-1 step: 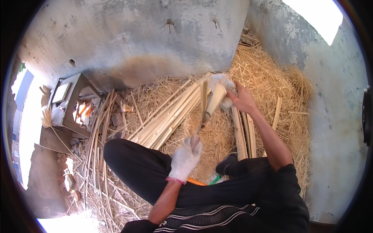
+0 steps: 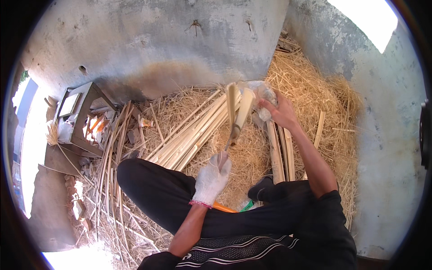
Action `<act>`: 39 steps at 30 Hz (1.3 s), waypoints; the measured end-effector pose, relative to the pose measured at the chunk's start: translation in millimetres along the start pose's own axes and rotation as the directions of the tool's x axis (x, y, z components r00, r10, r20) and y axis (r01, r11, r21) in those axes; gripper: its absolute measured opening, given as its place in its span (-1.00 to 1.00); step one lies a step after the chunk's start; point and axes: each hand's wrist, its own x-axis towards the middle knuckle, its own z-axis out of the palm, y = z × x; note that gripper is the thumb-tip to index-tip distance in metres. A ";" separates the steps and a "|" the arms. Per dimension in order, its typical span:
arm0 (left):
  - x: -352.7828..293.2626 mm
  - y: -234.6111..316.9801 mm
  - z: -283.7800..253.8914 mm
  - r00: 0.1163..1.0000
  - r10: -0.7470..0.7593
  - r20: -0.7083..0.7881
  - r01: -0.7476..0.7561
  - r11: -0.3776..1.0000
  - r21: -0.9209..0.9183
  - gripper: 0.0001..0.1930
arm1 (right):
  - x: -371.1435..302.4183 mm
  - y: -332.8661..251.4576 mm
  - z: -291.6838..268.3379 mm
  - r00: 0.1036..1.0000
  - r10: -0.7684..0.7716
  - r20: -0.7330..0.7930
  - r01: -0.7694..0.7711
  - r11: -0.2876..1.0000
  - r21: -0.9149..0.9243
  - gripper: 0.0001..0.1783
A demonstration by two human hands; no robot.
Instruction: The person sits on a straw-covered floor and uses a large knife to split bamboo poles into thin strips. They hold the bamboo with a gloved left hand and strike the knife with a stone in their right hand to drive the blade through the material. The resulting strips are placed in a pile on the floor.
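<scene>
My left hand (image 2: 210, 181), in a white knitted glove with a red cuff edge, is closed round the wooden handle of a knife (image 2: 222, 159). Its thin blade meets the near end of a split bamboo piece (image 2: 243, 107), just below a dark node. Two pale halves of the bamboo fork apart toward the far side. My bare right hand (image 2: 283, 112) grips a crumpled whitish wad, like cloth or plastic (image 2: 264, 95), against the bamboo's far end. How its fingers lie behind the wad is hidden.
A bundle of pale bamboo strips (image 2: 198, 132) lies left of the knife. More bamboo lengths (image 2: 276, 153) rest near my right foot. Straw shavings (image 2: 310, 90) heap against grey walls (image 2: 153, 40). A metal-framed stand (image 2: 83, 117) is at the left. Orange and green objects (image 2: 246, 206) show beneath my leg.
The forked bamboo has shifted slightly left and its near end lower. My left hand with the knife has moved a little left; the right hand keeps its grip on the wad.
</scene>
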 end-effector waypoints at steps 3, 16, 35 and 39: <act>9.5 1.1 -4.4 0.996 -0.062 -0.064 0.058 0.996 -0.061 -0.55 | -11.8 -25.7 -43.5 0.978 0.013 -0.209 0.065 0.930 0.361 -0.14; 39.6 -21.4 59.2 0.985 -0.119 0.126 0.108 0.990 0.091 -0.51 | 25.1 45.4 68.5 0.934 -0.130 0.332 0.235 0.925 -0.297 0.10; 77.4 -19.9 94.0 0.955 -0.212 0.206 0.217 0.976 0.000 -0.58 | 47.3 94.6 144.1 0.998 0.010 0.065 -0.021 0.983 0.180 -0.15; 84.7 -41.7 115.1 0.959 -0.258 0.114 0.257 0.966 0.024 -0.52 | 49.7 107.0 185.8 1.000 -0.012 -0.014 0.014 0.992 0.124 -0.08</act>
